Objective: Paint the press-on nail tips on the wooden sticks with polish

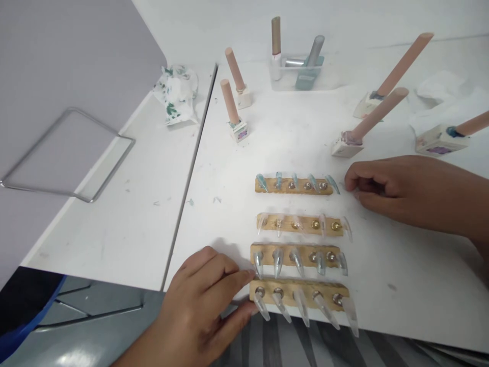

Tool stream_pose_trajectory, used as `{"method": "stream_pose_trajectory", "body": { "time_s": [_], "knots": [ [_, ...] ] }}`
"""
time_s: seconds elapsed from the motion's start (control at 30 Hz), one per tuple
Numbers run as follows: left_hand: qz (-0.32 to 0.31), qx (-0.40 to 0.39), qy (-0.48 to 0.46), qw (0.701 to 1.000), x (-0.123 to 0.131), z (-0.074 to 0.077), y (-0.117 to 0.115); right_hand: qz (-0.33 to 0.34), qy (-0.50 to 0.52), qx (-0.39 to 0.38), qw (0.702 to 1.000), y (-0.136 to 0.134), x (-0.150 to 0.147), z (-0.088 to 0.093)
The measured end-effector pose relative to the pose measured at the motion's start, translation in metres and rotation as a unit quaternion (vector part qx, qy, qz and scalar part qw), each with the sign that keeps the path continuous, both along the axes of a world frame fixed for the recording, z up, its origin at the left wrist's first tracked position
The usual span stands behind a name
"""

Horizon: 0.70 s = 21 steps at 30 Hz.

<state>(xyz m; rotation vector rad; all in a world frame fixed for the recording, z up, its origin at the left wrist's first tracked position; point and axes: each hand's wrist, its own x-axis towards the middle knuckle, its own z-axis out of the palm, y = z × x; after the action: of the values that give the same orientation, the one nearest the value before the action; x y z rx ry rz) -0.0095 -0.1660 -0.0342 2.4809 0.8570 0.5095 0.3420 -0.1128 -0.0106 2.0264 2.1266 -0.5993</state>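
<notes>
Several wooden strips with artificial nail tips lie in a column on the white table. The farthest strip carries blue-green tips; the nearest strip sits at the table's front edge with clear tips. My left hand rests at the left end of the two nearest strips, fingers stretched out and touching them, holding nothing. My right hand lies on the table just right of the farthest strip, fingers curled inward; I see nothing in them.
Several nail polish bottles with long pinkish caps stand around: two at the back centre, others tilted at the right. A clear tray holds more bottles. A crumpled wrapper and white tissue lie nearby.
</notes>
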Motion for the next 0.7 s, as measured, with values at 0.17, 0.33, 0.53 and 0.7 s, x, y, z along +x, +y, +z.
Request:
{"method": "stream_pose_trajectory", "body": {
  "time_s": [0.17,0.33,0.53,0.7],
  "knots": [
    [0.004,-0.009,-0.007,1.0,0.001,-0.001,-0.001,0.009,-0.006,0.005,1.0,0.002,0.004,-0.005],
    [-0.002,-0.007,-0.004,1.0,0.0,0.0,-0.001,-0.003,-0.002,0.004,1.0,-0.001,-0.005,0.006],
    [-0.004,-0.001,-0.001,1.0,0.0,0.0,0.0,0.005,0.002,-0.002,1.0,-0.001,-0.004,0.005],
    [-0.001,-0.002,-0.004,1.0,0.0,-0.003,0.0,0.005,-0.004,-0.002,1.0,0.0,-0.004,0.005]
  ]
}}
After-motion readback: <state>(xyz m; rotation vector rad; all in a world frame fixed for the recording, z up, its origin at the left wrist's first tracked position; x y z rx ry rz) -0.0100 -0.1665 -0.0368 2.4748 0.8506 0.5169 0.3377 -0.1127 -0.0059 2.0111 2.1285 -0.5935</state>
